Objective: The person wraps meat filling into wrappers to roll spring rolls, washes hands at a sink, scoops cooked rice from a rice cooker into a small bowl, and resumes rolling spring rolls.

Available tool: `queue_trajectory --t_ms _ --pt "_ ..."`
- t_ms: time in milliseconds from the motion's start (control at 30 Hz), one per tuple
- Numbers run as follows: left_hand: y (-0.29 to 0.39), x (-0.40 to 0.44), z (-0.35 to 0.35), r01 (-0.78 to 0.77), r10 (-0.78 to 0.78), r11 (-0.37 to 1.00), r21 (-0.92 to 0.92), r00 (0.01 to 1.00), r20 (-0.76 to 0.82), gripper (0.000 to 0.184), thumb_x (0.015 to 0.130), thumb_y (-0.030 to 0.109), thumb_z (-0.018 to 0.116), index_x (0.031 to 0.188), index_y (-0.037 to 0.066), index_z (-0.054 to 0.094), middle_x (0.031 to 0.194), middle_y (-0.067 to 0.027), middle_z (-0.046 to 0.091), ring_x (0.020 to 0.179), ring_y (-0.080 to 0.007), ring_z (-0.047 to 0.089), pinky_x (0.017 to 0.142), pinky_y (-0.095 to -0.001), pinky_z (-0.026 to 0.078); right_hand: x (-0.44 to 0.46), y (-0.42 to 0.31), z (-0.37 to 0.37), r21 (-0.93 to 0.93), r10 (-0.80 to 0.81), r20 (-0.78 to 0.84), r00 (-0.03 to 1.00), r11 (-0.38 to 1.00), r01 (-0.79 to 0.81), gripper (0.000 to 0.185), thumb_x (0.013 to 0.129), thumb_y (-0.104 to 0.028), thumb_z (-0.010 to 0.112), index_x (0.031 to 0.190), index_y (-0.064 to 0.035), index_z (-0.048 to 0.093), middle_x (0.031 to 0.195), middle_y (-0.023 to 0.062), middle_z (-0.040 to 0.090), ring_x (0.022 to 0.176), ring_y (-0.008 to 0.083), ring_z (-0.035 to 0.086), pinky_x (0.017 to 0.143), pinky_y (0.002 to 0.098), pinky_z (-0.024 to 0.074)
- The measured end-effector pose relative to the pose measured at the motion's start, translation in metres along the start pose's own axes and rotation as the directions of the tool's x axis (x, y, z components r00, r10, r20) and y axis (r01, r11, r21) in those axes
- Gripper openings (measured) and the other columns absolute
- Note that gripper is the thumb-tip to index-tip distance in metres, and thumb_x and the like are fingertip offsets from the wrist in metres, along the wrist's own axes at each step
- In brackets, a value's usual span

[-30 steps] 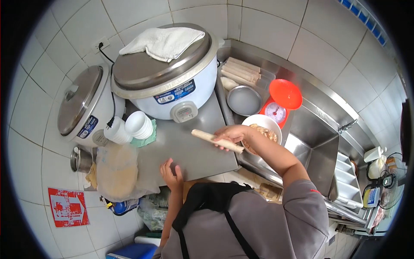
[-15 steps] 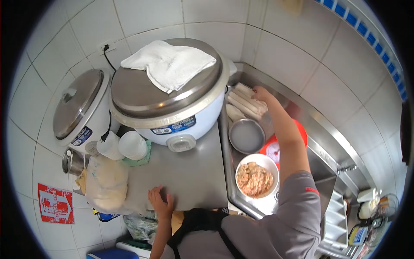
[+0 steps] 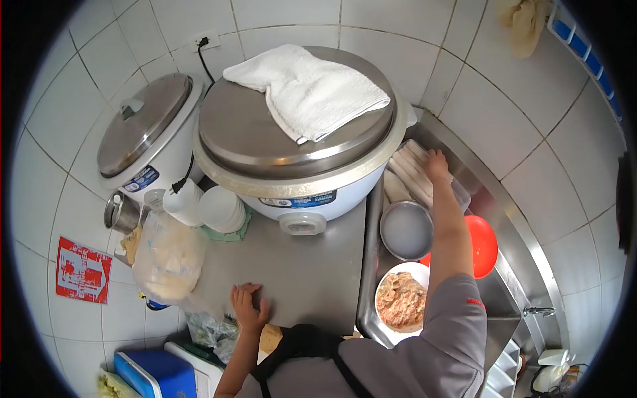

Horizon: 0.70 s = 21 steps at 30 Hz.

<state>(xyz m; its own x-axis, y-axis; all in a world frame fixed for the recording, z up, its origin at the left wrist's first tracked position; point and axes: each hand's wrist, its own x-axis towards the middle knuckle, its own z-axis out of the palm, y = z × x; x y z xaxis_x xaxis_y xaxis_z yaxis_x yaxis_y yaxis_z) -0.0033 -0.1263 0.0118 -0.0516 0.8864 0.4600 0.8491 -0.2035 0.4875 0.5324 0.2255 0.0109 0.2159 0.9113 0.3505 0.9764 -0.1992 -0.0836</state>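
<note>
My right hand (image 3: pixel 438 166) reaches to the back of the steel sink area, its fingers curled down at a bundle of long off-white rolls (image 3: pixel 413 174); what they grip is hidden. Clear plastic (image 3: pixel 461 194) shows beside that hand. Nearer me are a round metal pan (image 3: pixel 406 231) of cloudy greyish content and a white bowl (image 3: pixel 401 302) of pinkish ground-meat mixture. Part of a red round dish (image 3: pixel 483 245) shows beyond my right forearm. My left hand (image 3: pixel 248 308) rests at the steel counter's (image 3: pixel 298 272) front edge, fingers apart, holding nothing.
A large rice cooker (image 3: pixel 298 126) with a white towel (image 3: pixel 312 89) on its lid stands at the back. Left of it are a second cooker (image 3: pixel 146 129), stacked white cups (image 3: pixel 222 209) and a filled plastic bag (image 3: pixel 169 255). A faucet (image 3: pixel 539 311) is at right.
The view has shifted, so the counter items appear moved. My right hand stays at the rolls, now nearer their right side. My left hand still rests at the counter edge.
</note>
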Motion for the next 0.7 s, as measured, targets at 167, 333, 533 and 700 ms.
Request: queue_trajectory --t_ms 167,333,533,700 --pt "0.000 0.000 -0.001 -0.012 0.012 1.000 -0.007 1.000 -0.008 0.028 0.069 0.022 0.057 0.093 0.007 0.055 0.093 -0.0123 0.056 0.095 -0.0302 0.052 0.097 -0.0479 0.028 -0.017 0.002 -0.010 -0.113 0.026 -0.161 0.987 0.993 -0.045 0.025 0.081 -0.015 0.050 0.105 -0.0086 0.053 0.106 0.0144 0.050 0.099 0.0309 0.051 0.081 0.0430 0.0448" --pt "-0.002 -0.002 -0.004 0.004 -0.003 1.000 -0.022 1.000 0.014 0.029 0.067 0.023 0.060 0.092 0.007 0.055 0.092 -0.0114 0.056 0.093 -0.0286 0.052 0.094 -0.0465 0.030 -0.023 0.008 -0.008 -0.128 -0.031 -0.061 0.998 0.992 0.023 0.024 0.084 -0.019 0.045 0.105 -0.0093 0.053 0.108 0.0155 0.051 0.101 0.0309 0.051 0.083 0.0441 0.0436" --pt "-0.003 -0.003 -0.011 -0.038 0.035 0.996 -0.075 0.999 -0.037 0.032 0.066 0.020 0.061 0.094 0.007 0.054 0.094 -0.0115 0.055 0.094 -0.0292 0.051 0.091 -0.0419 0.034 -0.018 -0.025 -0.042 0.409 0.690 -0.266 0.673 0.713 -0.569 0.037 0.074 -0.024 0.054 0.104 -0.0027 0.056 0.104 0.0264 0.051 0.096 0.0367 0.054 0.081 0.0448 0.0460" --pt "-0.018 -0.013 -0.035 0.053 -0.098 0.939 -0.339 0.989 -0.115 0.029 0.071 0.012 0.059 0.100 0.006 0.054 0.097 -0.0134 0.055 0.095 -0.0306 0.051 0.090 -0.0368 0.036 -0.028 -0.029 -0.084 0.919 0.804 -0.267 0.531 0.378 -0.110 0.042 0.070 -0.021 0.060 0.108 -0.0025 0.054 0.105 0.0258 0.053 0.094 0.0353 0.056 0.083 0.0421 0.0461"
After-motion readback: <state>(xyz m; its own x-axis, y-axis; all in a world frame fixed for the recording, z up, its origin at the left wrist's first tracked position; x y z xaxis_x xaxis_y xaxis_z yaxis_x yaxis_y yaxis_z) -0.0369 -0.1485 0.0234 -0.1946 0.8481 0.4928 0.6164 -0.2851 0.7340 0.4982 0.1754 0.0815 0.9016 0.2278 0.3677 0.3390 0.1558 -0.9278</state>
